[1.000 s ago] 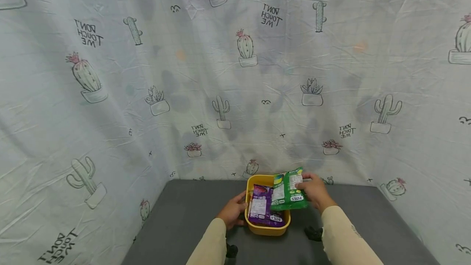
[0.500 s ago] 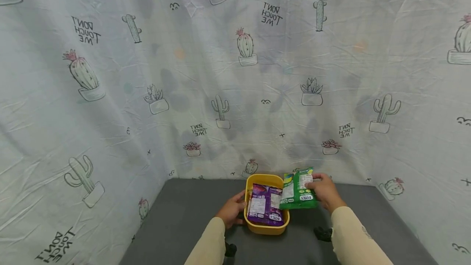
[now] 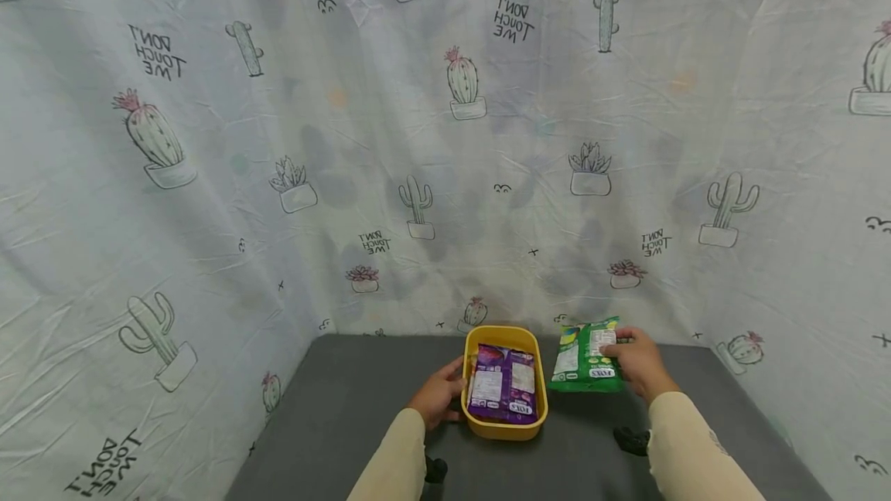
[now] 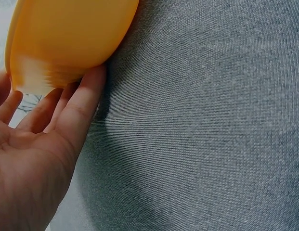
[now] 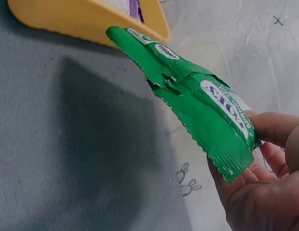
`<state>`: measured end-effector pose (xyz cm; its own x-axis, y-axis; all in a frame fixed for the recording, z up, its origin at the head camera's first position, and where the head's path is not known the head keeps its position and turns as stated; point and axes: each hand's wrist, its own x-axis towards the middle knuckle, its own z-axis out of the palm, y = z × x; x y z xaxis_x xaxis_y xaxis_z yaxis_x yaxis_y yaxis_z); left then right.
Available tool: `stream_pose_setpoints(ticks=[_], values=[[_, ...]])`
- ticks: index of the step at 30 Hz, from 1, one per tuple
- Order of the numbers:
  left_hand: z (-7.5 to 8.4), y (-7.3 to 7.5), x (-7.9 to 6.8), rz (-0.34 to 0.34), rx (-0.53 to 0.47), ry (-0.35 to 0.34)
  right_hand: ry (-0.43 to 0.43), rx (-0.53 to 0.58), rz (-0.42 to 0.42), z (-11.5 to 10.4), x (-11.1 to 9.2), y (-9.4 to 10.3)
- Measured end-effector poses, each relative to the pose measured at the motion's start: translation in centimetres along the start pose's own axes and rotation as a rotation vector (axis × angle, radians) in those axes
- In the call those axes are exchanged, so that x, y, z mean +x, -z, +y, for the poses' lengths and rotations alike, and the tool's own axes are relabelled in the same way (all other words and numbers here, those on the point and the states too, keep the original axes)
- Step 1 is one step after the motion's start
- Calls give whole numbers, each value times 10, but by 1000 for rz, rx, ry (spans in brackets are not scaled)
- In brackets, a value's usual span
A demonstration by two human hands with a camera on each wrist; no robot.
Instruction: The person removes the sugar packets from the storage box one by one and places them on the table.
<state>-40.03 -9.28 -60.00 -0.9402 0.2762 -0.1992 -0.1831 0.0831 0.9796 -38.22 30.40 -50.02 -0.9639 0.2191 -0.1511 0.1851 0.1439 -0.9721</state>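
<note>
My right hand (image 3: 641,362) pinches a green candy bag (image 3: 588,358) marked FOX'S by its right side, between thumb and fingers. In the right wrist view the bag (image 5: 197,91) hangs tilted above the table, its crimped edge showing. Left of it stands a yellow plastic tub (image 3: 506,431) with rounded corners. A purple candy bag (image 3: 503,385), also marked FOX'S, lies inside; whether others lie beneath is hidden. My left hand (image 3: 438,394) touches the tub's left side. In the left wrist view its fairly straight fingers (image 4: 74,113) rest against the yellow wall.
A dark grey table (image 3: 369,393) lies under everything. Behind and beside it hangs a pale curtain (image 3: 515,253) printed with cacti. Black straps (image 3: 631,441) show near the wrists.
My right hand has carried the green candy bag rightward, from over the tub to beside it, uncovering the purple bag. The left hand and the tub stay nearly in place.
</note>
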Motion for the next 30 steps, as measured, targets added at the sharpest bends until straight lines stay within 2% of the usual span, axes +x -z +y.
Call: stream_pose_setpoints(ticks=[30], values=[[3, -1, -4, -20, -37, -14, -53, -135, 8, 29, -5, 18]])
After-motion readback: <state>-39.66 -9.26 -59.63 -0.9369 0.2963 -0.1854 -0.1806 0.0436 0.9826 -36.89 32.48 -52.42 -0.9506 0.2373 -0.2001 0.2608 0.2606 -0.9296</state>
